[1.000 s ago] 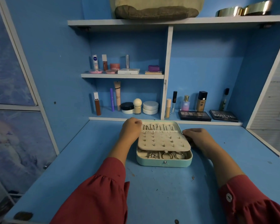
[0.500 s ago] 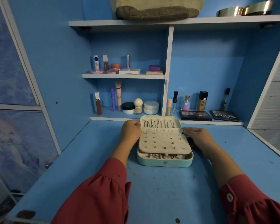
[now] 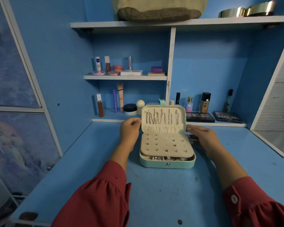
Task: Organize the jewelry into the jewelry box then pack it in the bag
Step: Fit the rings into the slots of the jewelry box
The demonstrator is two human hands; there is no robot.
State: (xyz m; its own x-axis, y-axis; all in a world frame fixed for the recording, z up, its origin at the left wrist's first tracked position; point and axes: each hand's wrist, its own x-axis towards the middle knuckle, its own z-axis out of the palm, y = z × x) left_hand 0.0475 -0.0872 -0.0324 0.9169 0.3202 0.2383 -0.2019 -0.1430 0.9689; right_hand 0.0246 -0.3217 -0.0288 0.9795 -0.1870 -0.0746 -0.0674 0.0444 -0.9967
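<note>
the lid (image 3: 163, 118) now stands more upright than a second ago; i'm closing the jewelry box (image 3: 167, 162). my left hand (image 3: 129, 131) pinches its edge, and my right hand (image 3: 202, 135) seems to grip the other.

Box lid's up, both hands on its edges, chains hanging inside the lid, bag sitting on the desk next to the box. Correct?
Not quite: the bag is on the top shelf, not on the desk, as the head view shows. The rest holds: the lid is up, the left hand and right hand hold its edges, and chains hang inside it.
</note>
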